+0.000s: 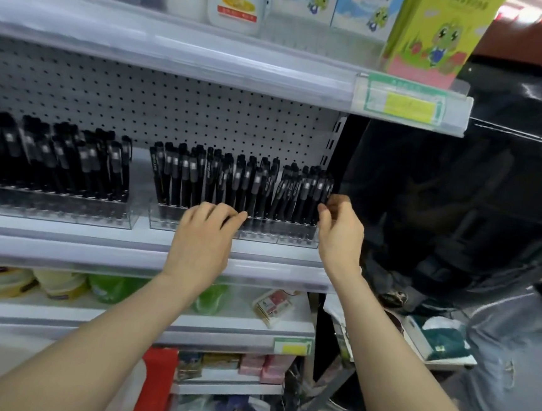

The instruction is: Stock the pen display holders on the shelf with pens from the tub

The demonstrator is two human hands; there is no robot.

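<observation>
Two clear pen holders stand on the middle shelf (63, 246), both packed with upright black pens. The left pen holder (98, 218) is apart from my hands. My left hand (205, 232) lies over the front wall of the right pen holder (293, 238), fingers bent, fingertips against the black pens (219, 181). What it grips is hidden by the hand. My right hand (339, 227) is at the holder's right end, thumb and forefinger pinched on the rightmost pen (328, 185). No tub is in view.
A pegboard (173, 111) backs the shelf. The upper shelf's edge (241, 75) overhangs the pens and carries cartons and a green box (438, 33). Lower shelves hold packaged goods. A dark cabinet (459, 205) stands right of the shelf end, and a person's jeans-clad leg (506, 350) at lower right.
</observation>
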